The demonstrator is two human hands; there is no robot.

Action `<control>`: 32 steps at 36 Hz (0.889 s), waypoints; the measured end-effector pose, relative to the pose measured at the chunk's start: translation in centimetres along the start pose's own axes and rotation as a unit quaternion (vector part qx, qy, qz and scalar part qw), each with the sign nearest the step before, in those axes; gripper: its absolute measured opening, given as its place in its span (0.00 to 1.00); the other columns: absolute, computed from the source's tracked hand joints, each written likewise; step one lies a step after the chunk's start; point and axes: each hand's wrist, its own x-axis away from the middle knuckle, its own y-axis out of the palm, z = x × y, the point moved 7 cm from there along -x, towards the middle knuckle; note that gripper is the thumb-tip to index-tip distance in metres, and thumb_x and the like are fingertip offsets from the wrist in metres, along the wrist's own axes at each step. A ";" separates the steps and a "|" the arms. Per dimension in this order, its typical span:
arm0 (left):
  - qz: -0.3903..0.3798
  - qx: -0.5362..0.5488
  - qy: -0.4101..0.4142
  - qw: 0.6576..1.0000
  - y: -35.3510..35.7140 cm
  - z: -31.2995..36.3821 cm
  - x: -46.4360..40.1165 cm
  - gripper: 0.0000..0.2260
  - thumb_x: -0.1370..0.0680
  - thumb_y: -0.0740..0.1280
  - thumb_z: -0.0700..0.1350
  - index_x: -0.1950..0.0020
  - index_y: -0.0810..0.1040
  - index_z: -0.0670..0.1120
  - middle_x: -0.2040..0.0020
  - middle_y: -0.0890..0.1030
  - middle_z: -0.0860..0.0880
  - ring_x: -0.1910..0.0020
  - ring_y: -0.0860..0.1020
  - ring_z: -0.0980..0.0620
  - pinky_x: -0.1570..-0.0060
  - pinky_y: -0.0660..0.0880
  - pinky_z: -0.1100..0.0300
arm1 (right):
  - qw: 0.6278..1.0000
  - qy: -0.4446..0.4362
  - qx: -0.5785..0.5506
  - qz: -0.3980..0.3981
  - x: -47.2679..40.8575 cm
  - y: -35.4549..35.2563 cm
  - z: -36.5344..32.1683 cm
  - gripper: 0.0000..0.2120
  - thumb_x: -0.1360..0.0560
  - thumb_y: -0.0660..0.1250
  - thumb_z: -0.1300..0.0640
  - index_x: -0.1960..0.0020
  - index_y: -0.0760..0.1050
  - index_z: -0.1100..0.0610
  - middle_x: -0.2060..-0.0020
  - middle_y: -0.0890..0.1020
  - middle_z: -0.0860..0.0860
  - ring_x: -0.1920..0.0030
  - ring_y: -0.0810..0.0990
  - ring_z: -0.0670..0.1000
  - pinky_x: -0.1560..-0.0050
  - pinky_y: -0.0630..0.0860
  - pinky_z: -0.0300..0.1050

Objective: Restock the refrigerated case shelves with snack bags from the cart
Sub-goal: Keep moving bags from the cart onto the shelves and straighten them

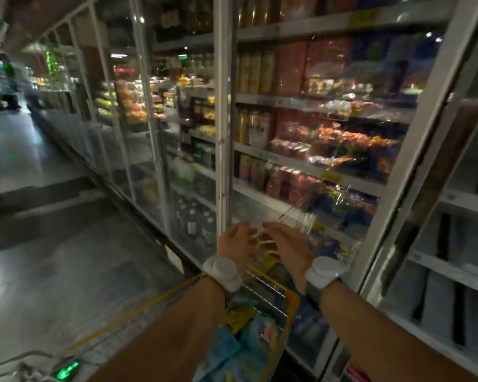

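Note:
My left hand (236, 241) and my right hand (284, 244) reach forward side by side above the cart, palms facing each other and fingers spread, blurred by motion. Nothing solid shows between them. A clear crinkled bag (298, 219) lies just past the fingertips on a low shelf of the refrigerated case (309, 172). Under my forearms stands the yellow-rimmed wire cart (290, 299), holding blue and yellow snack bags (240, 340). The case shelves carry rows of red, orange and blue snack bags (334, 142).
A white door frame (414, 150) slants down on the right, with white shelves (453, 271) of dark items behind it. A vertical post (222, 133) divides the glass doors, which run far to the left. Grey aisle floor (53, 257) lies at the left.

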 end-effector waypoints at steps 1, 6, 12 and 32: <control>0.013 -0.005 -0.004 1.000 -0.9 -0.5 -0.2 0.10 0.18 0.63 0.51 0.42 0.81 0.50 0.47 0.85 0.49 0.50 0.83 0.49 0.61 0.78 0.56 | 1.000 0.002 0.005 -0.011 -0.2 0.7 0.5 0.10 0.19 0.62 0.57 0.43 0.80 0.57 0.54 0.85 0.56 0.58 0.83 0.51 0.63 0.78 0.38; 0.090 0.016 -0.027 0.995 -5.7 -3.2 -1.4 0.11 0.20 0.65 0.54 0.46 0.84 0.50 0.53 0.86 0.48 0.52 0.83 0.44 0.46 0.81 0.44 | 0.997 0.029 0.030 -0.058 -1.1 4.0 3.2 0.09 0.19 0.61 0.56 0.47 0.80 0.55 0.57 0.85 0.53 0.60 0.83 0.49 0.65 0.78 0.38; 0.146 0.003 -0.047 0.988 -11.2 -6.8 -2.4 0.12 0.21 0.66 0.54 0.52 0.82 0.47 0.54 0.84 0.46 0.51 0.83 0.43 0.45 0.79 0.44 | 0.990 0.043 0.081 -0.108 -3.3 7.3 7.3 0.09 0.20 0.63 0.50 0.46 0.80 0.50 0.54 0.85 0.51 0.54 0.83 0.52 0.60 0.77 0.43; 0.349 0.076 -0.162 0.920 -23.2 -21.1 2.5 0.09 0.18 0.63 0.51 0.45 0.79 0.47 0.50 0.83 0.47 0.59 0.79 0.50 0.66 0.70 0.60 | 0.946 0.139 0.105 -0.273 -5.0 15.7 21.8 0.10 0.18 0.60 0.56 0.43 0.79 0.55 0.56 0.83 0.55 0.60 0.81 0.50 0.68 0.73 0.39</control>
